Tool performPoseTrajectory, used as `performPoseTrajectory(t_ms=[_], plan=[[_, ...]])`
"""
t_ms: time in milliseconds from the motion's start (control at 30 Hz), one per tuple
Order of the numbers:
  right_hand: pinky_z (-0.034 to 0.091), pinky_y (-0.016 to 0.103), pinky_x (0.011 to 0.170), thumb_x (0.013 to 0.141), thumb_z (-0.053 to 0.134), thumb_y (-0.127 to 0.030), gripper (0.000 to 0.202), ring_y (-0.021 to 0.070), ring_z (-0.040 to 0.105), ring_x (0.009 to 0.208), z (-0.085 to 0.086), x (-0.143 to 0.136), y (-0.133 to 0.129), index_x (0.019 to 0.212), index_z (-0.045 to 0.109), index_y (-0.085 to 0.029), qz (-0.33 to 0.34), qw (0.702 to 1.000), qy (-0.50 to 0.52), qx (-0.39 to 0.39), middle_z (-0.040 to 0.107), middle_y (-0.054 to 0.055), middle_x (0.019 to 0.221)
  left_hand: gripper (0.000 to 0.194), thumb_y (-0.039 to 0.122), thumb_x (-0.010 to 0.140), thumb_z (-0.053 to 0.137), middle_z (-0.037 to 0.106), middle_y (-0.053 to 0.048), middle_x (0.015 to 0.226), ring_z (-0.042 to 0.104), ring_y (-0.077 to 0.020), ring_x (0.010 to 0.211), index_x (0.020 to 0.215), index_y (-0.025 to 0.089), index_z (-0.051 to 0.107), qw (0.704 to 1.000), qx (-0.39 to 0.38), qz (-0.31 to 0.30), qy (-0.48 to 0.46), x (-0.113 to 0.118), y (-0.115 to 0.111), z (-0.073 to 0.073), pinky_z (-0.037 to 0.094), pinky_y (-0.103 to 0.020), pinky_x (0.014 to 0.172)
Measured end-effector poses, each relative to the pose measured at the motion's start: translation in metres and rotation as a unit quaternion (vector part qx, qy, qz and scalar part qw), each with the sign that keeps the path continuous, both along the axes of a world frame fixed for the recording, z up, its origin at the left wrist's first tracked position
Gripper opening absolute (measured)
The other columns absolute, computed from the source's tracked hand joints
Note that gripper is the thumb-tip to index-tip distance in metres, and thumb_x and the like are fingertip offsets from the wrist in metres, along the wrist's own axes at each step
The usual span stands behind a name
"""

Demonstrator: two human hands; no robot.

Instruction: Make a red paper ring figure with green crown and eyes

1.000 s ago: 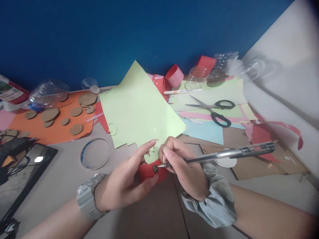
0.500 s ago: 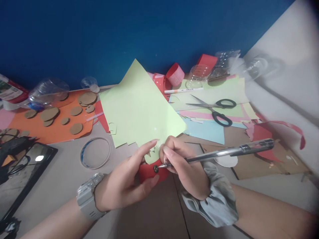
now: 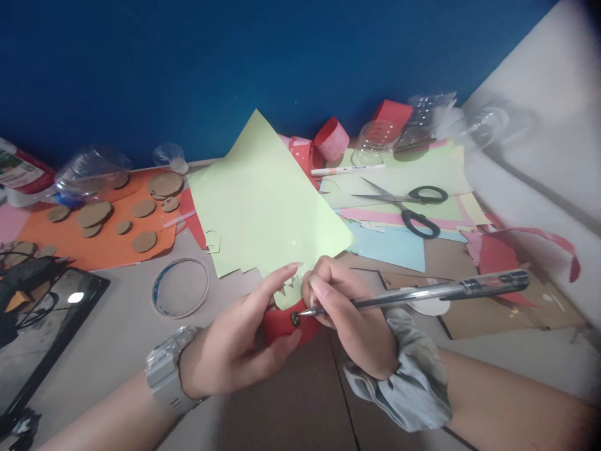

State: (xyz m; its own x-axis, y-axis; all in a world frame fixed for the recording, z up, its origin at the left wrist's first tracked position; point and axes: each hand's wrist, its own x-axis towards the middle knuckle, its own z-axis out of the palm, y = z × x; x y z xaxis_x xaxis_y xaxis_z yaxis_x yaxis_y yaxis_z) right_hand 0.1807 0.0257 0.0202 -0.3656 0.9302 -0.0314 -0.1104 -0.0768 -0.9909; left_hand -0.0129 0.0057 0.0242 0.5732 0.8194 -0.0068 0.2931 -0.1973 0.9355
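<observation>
My left hand (image 3: 244,344), with a grey watch at the wrist, curves its fingers and thumb around a small red paper piece (image 3: 278,322). A green paper piece with jagged cuts (image 3: 287,299) sits at the top of the red one. On the red surface is a small dark round mark (image 3: 295,318). My right hand (image 3: 345,310) grips a clear-barrelled pen (image 3: 413,294), its tip touching or just beside the mark. The right fingertips also rest at the red piece's right edge. The hands hide parts of the red piece.
A large light green sheet (image 3: 263,200) lies behind my hands. Scissors (image 3: 399,203) and a white marker (image 3: 347,170) rest on coloured papers at right. At left are cardboard discs (image 3: 94,214) on orange paper, a tape roll (image 3: 153,294) and a phone (image 3: 70,313). A blue wall (image 3: 282,62) stands behind.
The two hands, the red piece and the pen hold nearly the same place. The pen's rear end sits slightly farther right, and the view has shifted a little.
</observation>
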Motion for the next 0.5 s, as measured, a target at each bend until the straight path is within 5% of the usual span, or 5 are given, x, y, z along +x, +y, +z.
performPoseTrajectory(t_ms=[500], plan=[[0.028, 0.024, 0.048, 0.102, 0.042, -0.029, 0.030, 0.0102, 0.034, 0.057, -0.0002, -0.0013, -0.0002, 0.073, 0.043, -0.022, -0.009, 1.000, 0.005, -0.007, 0.041, -0.005, 0.066, 0.079, 0.011, 0.091, 0.054, 0.050, 0.006, 0.071, 0.045, -0.0103, 0.061, 0.154, 0.029, 0.010, 1.000, 0.015, -0.004, -0.005, 0.0010, 0.0011, 0.0031, 0.042, -0.021, 0.062]])
